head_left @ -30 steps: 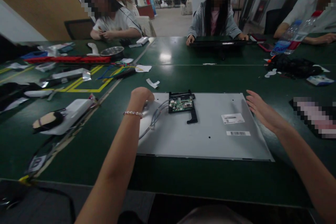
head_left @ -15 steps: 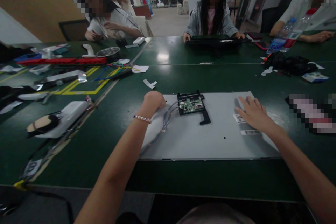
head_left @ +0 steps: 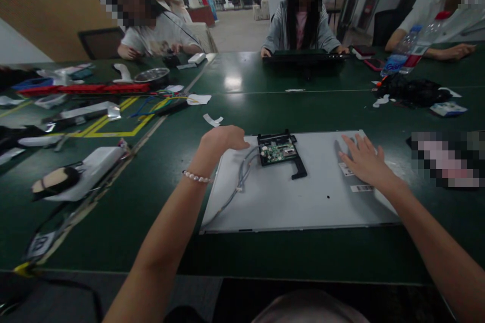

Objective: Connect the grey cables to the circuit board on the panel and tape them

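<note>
A flat, pale grey panel [head_left: 265, 207] lies on the green table in front of me. On its far middle part sits a small green circuit board [head_left: 278, 151] in a black bracket [head_left: 299, 167]. Grey cables [head_left: 241, 174] run from the board down along the panel's left side. My left hand [head_left: 224, 139] is at the panel's far left corner, fingers curled and pressed together; whatever they grip is hidden. My right hand [head_left: 364, 159] rests with fingers spread on the panel's right part, beside white labels [head_left: 361, 188].
A white case [head_left: 100, 164] stands left, with tools and wires beyond. Paper scraps [head_left: 212, 120] lie ahead. At the right are a pinkish blurred item [head_left: 447, 159], a black bundle [head_left: 411, 91] and bottles [head_left: 402, 50]. Across the table a person holds a dark flat panel [head_left: 305, 59].
My left hand has shifted slightly up and unbent a little, with its thumb side now toward the board. More of the panel's left side shows. My right hand stays spread in place.
</note>
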Motion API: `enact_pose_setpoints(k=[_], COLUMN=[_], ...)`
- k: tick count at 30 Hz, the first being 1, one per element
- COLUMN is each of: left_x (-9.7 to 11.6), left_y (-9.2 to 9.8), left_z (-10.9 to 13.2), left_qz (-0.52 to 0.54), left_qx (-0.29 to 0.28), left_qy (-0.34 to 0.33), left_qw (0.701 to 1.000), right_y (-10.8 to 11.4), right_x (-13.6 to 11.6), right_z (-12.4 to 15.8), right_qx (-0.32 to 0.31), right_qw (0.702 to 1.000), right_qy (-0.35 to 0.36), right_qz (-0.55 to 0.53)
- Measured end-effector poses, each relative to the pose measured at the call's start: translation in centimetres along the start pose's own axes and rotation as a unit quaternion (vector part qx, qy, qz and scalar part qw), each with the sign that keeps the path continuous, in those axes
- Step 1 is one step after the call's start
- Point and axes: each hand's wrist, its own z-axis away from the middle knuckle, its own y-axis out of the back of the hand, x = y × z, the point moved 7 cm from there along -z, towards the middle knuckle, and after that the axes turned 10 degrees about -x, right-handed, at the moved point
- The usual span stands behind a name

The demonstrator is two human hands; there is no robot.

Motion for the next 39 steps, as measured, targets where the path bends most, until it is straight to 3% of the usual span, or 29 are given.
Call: enact_pose_setpoints(k=[5,10,17,28,39], left_x=[4.0,4.8,5.6,9.4,10.1], left_y=[-1.2,-2.3,-2.2,-3.6,-3.8], left_z=[1.1,0.8,1.0,2.6,3.2], left_qz=[-0.053,-0.062,-0.082,-0.099,-0.072], left_qx=[-0.092,-0.139,-0.121,-0.084,-0.087], left_qy=[-0.136,-0.204,-0.203,-0.282,-0.315], left_qw=[0.985,0.967,0.968,0.951,0.942], right_y=[-0.5,-0.3,-0.2,-0.4,-0.7], right_x=[0.0,-0.3,-0.5,-0.5,0.1], right_z=[-0.1,0.1,0.1,0.1,0.2], right_qx=[-0.016,-0.020,-0.023,-0.030,-0.048], right_qw=[1.000,1.000,0.999,0.999,0.998], right_qy=[0.003,0.007,0.009,0.005,0.000], right_qz=[0.003,0.006,0.022,0.035,0.032])
